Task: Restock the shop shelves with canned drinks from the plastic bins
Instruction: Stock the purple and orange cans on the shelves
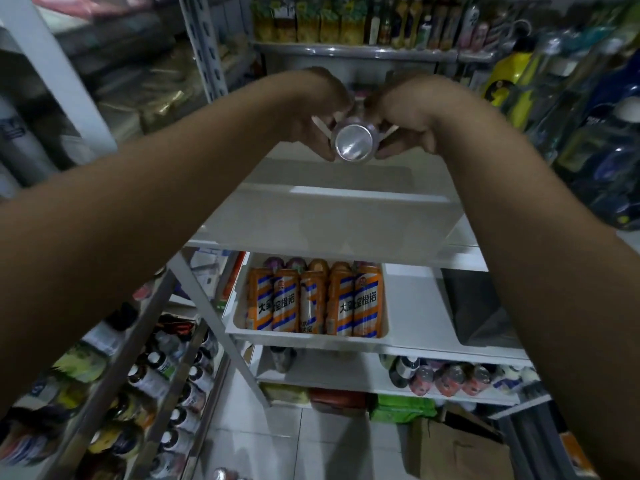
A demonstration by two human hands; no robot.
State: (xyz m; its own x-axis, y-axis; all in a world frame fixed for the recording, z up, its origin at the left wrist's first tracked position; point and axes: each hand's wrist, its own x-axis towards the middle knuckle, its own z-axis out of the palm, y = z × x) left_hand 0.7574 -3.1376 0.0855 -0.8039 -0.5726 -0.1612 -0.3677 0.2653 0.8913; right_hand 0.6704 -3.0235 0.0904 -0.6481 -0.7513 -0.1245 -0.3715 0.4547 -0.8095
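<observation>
Top of view: row of yellow drink cartons (pixel 308 26), then dark glass bottles (pixel 408 22) just right of them, standing upright. Upper left: plastic-wrapped bundles (pixel 138 64), stacked, blurred. Far right: packaged goods hanging, one yellow-and-black pack (pixel 509 77) among blue ones. Mid right: dark grey box (pixel 478 306). Lower left: sloping rack of white-capped bottles (pixel 162 372), labels unreadable. Lower right: pink-red bottles (pixel 450 377) in a row, with a dark bottle at their left end. Bottom: green packets (pixel 401 407) beside a red-brown packet (pixel 339 398). Brown cardboard box (pixel 457 448) on pale tiled floor (pixel 311 445).
</observation>
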